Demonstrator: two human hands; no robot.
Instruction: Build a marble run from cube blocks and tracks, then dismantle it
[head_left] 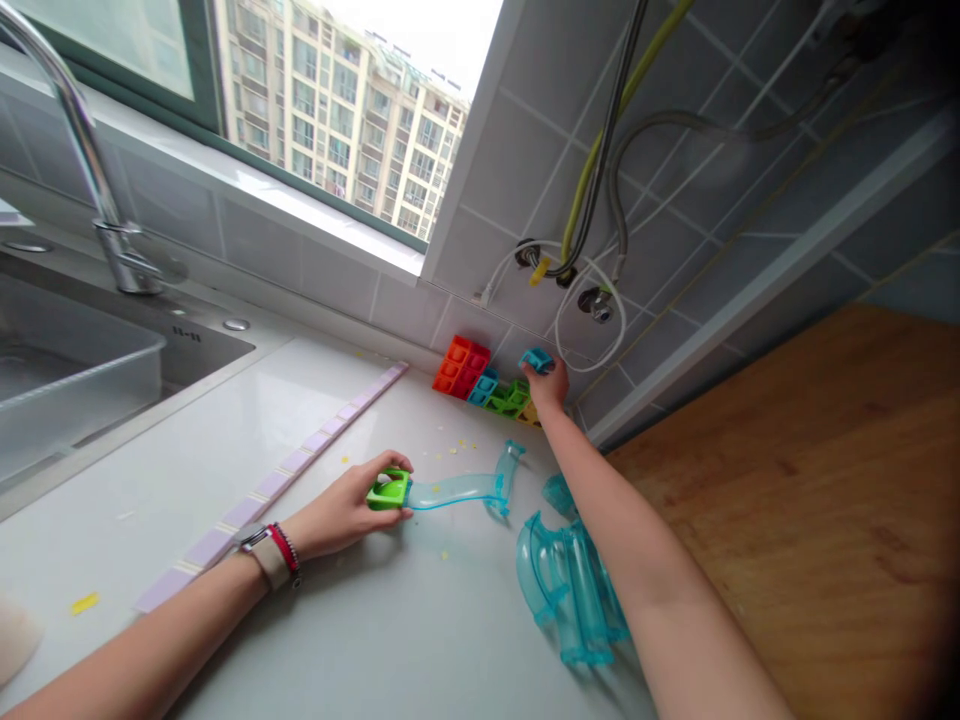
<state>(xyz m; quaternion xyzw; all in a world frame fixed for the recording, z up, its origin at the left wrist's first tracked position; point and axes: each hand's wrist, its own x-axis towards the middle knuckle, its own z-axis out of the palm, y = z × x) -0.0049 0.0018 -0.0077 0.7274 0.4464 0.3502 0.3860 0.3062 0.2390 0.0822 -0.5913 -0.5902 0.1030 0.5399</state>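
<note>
My left hand is closed on a green cube block that lies on the white counter. A clear blue curved track is joined to that block and runs to the right. My right hand reaches to the far corner and pinches a small blue cube block just above a cluster of coloured blocks, orange, blue, green and yellow, set against the tiled wall. Several clear blue track pieces lie in a heap under my right forearm.
A steel sink with a tall tap sits at the left. A lilac tile strip runs across the counter. Hoses and cables hang from the corner wall. A wooden surface lies at the right. A window is above.
</note>
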